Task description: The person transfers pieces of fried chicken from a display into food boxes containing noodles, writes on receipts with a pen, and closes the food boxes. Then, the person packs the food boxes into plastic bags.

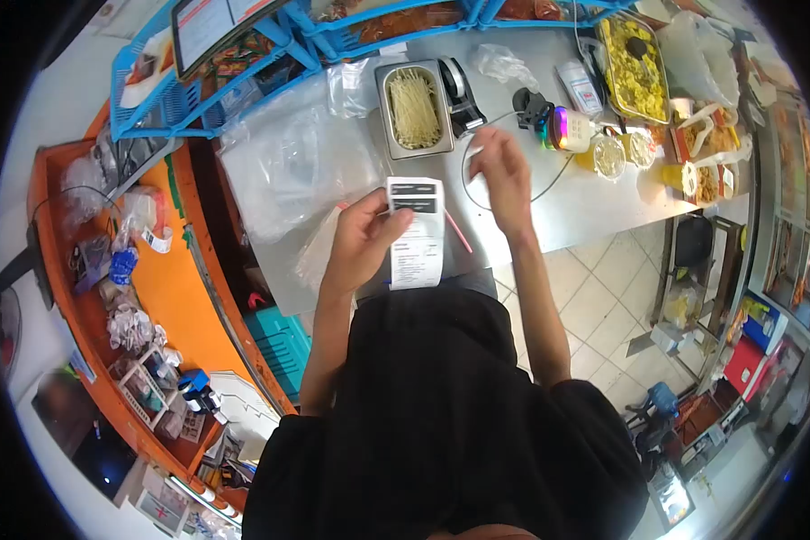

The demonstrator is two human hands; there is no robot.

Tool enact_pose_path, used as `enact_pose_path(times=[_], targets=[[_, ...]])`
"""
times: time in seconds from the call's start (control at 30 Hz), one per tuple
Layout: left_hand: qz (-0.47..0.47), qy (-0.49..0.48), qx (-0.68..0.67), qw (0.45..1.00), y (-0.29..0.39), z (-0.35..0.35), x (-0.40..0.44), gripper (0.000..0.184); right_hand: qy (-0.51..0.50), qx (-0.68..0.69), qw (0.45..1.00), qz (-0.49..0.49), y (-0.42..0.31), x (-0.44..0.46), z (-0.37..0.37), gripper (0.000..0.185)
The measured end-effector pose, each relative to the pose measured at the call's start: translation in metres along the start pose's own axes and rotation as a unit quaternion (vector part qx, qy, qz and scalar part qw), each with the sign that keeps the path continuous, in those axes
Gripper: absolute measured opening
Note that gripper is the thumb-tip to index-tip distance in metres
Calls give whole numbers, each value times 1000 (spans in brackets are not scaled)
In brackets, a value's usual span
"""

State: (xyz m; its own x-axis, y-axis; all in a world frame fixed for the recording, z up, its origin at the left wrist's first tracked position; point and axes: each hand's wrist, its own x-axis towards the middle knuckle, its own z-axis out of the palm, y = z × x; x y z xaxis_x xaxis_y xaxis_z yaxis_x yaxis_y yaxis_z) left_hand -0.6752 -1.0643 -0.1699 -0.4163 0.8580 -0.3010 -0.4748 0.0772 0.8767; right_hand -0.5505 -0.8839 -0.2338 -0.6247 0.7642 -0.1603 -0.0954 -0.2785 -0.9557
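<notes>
A printed paper receipt with dark header bands is pinched in my left hand, the thumb lying over its front. It hangs over the front edge of the metal counter, close to my body. My right hand is raised above the counter to the right of the receipt. Its fingers are loosely curled and a little blurred, with no object visible in them. Beyond both hands stands a steel container of thin pale strands. A pinkish-red stick, perhaps a pen or straw, lies beside the receipt.
Clear plastic bags cover the counter's left part. A glowing speaker-like device, yellow-filled cups and a tray of yellow food stand at right. Blue crates line the back. An orange shelf runs along the left.
</notes>
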Motion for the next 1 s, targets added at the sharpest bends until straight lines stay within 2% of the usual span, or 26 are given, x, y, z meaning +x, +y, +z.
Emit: enact_pose_path(times=[0.03, 0.07, 0.1, 0.13, 0.17, 0.23, 0.33, 0.43, 0.47, 0.53, 0.57, 0.6, 0.7, 0.73, 0.8, 0.83, 0.87, 0.93, 0.97, 1.0], targets=[[-5, 14, -13, 1000, 5, -4, -8, 22, 68, -167, 984, 14, 2, 25, -14, 25], [-10, 26, -27, 999, 8, -9, -15, 23, 106, -321, 929, -151, 43, 54, -40, 27], [-15, 39, -40, 998, 11, -12, -22, 23, 105, -437, 883, -136, 64, 76, -62, 29], [-22, 57, -38, 997, 13, -13, -30, 25, 66, -429, 895, -102, 91, 99, -82, 30], [-19, 61, -48, 997, 17, -14, -34, 25, -1, -306, 941, 141, 46, 101, -64, 34], [-19, 72, -69, 995, 27, -11, -46, 25, -66, -282, 921, 262, 50, 121, -67, 35], [-22, 100, -78, 992, 34, -6, -53, 25, -127, -96, 948, 276, 79, 134, -89, 32], [-23, 135, -82, 987, 37, -6, -57, 26, -87, 68, 969, 219, 84, 102, -95, 21], [-22, 146, -86, 985, 38, -6, -58, 26, -84, 101, 974, 186, 91, 87, -101, 26], [-26, 136, -79, 987, 39, -9, -62, 27, -22, -135, 986, 90, 121, 75, -111, 31], [-30, 126, -74, 989, 41, -10, -63, 27, 11, -250, 967, 38, 138, 67, -117, 35], [-56, 124, -67, 988, 43, -10, -63, 27, 32, -248, 968, 2, 157, 70, -117, 39], [-83, 106, -8, 991, 49, -8, -62, 25, 106, -108, 988, 7, 182, 87, -106, 10], [-79, 67, 21, 994, 44, -16, -63, 24, 118, -154, 981, 31, 173, 86, -103, 9], [-97, 38, 51, 993, 38, -24, -62, 24, 113, -379, 916, -65, 188, 89, -117, 12], [-104, 23, 65, 992, 36, -27, -61, 24, 107, -486, 860, -113, 191, 92, -122, 13], [-132, 9, 56, 990, 36, -28, -61, 24, 99, -518, 843, -108, 195, 90, -128, 14], [-119, -4, 72, 990, 32, -33, -55, 24, 73, -347, 935, -17, 184, 100, -127, 15], [-127, -5, 74, 989, 27, -34, -63, 25, 53, -258, 964, 46, 172, 82, -124, 17], [-132, -14, 84, 988, 21, -39, -63, 25, 14, -261, 964, 54, 137, 66, -109, 13]])
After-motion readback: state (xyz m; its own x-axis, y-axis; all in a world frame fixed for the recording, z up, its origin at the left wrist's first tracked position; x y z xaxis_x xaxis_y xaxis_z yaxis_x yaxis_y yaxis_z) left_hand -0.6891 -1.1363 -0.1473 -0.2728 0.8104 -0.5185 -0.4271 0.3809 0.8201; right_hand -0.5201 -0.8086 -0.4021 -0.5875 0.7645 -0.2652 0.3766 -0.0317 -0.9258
